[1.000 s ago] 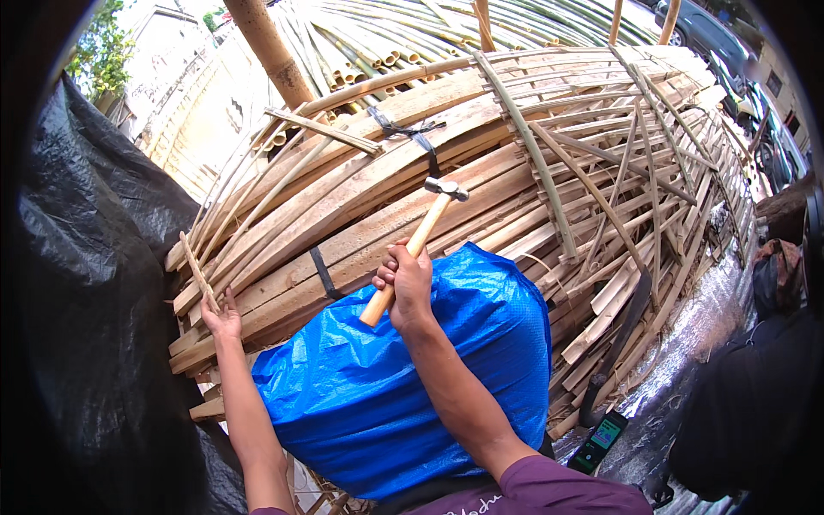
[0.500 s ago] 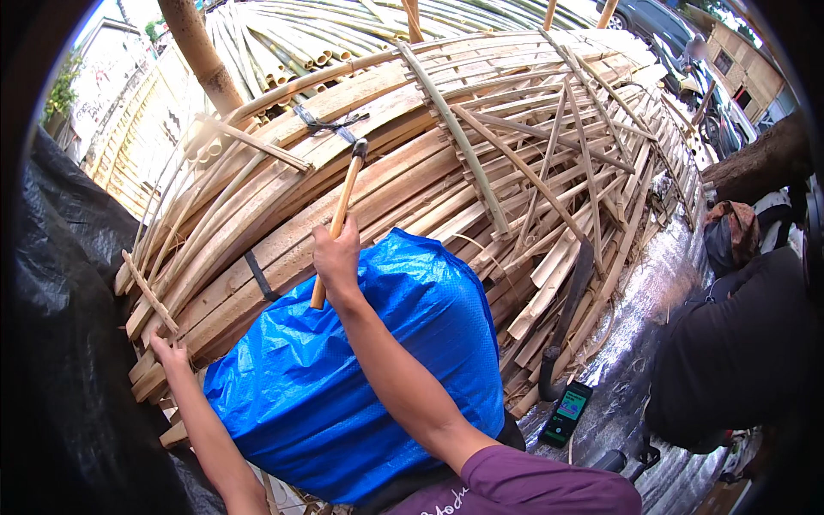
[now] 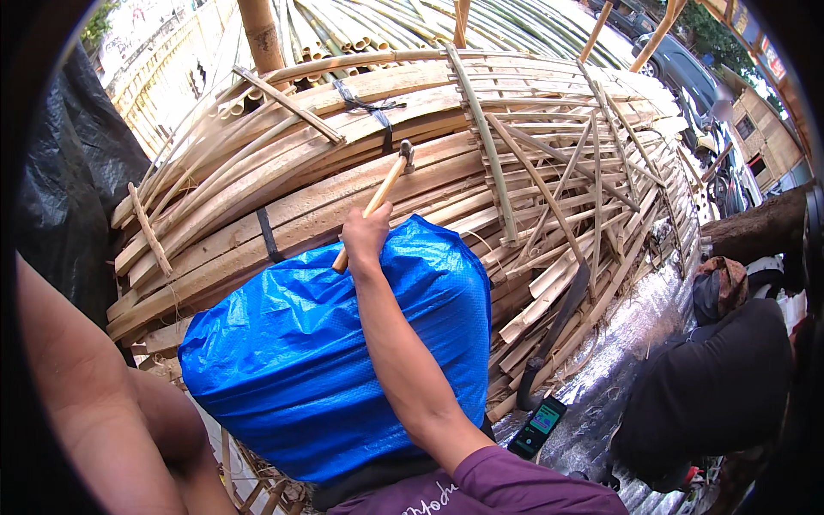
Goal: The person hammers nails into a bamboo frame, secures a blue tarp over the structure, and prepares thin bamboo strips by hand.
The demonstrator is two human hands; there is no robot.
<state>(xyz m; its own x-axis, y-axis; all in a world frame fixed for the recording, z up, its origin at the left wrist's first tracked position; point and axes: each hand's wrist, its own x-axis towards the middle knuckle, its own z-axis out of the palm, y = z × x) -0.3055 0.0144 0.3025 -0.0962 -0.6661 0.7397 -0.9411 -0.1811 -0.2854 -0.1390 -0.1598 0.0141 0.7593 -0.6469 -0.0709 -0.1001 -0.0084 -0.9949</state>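
Note:
My right hand is wrapped round the wooden handle of a hammer. Its dark metal head is up and away from me, over the long split-bamboo slats. Below that hand, a blue tarp covers a rounded bulge in front of me. My left arm is bent large and close at the lower left; its hand is outside the picture. A short bamboo strip lies across the slat ends at the left, with no hand on it.
A curved dark-bladed tool rests on the bamboo at the right, near a phone on a silvery sheet. A black cloth-covered thing stands beyond. Black sheeting hangs at the left; bamboo poles lie behind.
My left hand has let go of the slat ends and left the picture, its arm now bent close. My right hand still holds the hammer, slightly farther right. The view has shifted.

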